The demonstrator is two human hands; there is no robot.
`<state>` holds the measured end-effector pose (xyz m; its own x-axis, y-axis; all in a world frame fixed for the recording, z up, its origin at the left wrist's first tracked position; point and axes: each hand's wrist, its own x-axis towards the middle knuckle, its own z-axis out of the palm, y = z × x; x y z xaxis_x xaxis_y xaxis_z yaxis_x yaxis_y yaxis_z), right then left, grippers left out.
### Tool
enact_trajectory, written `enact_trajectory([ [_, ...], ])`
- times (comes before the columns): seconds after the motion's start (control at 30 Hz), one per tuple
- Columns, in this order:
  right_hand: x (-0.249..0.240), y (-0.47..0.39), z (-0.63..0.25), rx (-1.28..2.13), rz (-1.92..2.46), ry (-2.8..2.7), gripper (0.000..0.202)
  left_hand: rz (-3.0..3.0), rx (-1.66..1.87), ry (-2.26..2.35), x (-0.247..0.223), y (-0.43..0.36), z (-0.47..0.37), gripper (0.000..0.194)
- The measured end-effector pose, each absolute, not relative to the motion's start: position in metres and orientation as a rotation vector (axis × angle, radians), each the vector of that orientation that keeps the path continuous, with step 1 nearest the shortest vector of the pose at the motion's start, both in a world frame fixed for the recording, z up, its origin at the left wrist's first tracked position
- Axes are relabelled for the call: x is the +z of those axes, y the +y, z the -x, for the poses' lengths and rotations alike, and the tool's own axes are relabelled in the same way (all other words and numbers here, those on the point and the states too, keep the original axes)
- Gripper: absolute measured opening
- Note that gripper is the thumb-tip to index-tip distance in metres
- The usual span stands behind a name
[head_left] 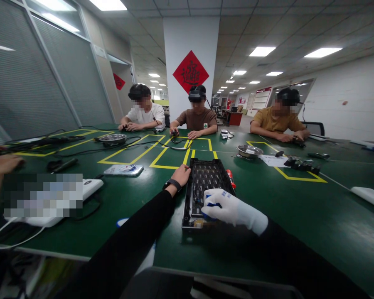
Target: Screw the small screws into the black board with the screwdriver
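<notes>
A long black open case [187, 209] lies on the table in front of me, with rows of small silver bit-like pieces [207, 174] set in its insert. My left hand [181, 174], bare with a dark band at the wrist, holds the case by its far left edge. Over the near right part of the insert is my right hand [222, 204], in a white glove with blue on the fingers. Its fingers are curled together, and whatever is between them is hidden. A red and white object [230, 178] touches the case's right side.
Left of the case lie a phone [124, 170] and a white box-shaped device [92, 187] with cables. Metal bowls [249, 151] and black parts [302, 165] stand farther off. Three people in headsets sit across the green table [156, 195]; another person's hand [6, 166] reaches in from the left.
</notes>
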<state>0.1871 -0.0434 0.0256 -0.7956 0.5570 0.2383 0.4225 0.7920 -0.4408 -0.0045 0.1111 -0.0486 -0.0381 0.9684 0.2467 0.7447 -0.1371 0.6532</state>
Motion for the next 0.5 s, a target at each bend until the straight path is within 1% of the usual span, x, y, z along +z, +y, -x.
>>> enact_trajectory([
  [0.13, 0.029, -0.048, -0.188, 0.555, 0.807, -2.558, 0.042, -1.929, 0.967, 1.806, -0.049, 0.111, 0.005, 0.027],
  [0.2, 0.028, -0.049, -0.191, 0.530, 0.834, -2.491, 0.042, -1.934, 0.970, 1.807, -0.049, 0.111, 0.005, 0.027],
  [0.3, 0.022, -0.044, -0.197, 0.517, 0.762, -2.392, 0.042, -1.943, 0.966, 1.801, -0.049, 0.111, 0.005, 0.027],
  [0.4, 0.015, -0.035, -0.198, 0.654, 0.778, -2.288, 0.055, -1.947, 0.963, 1.800, -0.049, 0.110, 0.005, 0.027],
  [0.47, 0.014, -0.029, -0.197, 0.779, 0.943, -2.090, 0.066, -1.945, 0.964, 1.802, -0.048, 0.110, 0.005, 0.027],
  [0.5, 0.015, -0.027, -0.196, 0.832, 1.018, -1.981, 0.069, -1.945, 0.964, 1.802, -0.048, 0.110, 0.005, 0.027],
])
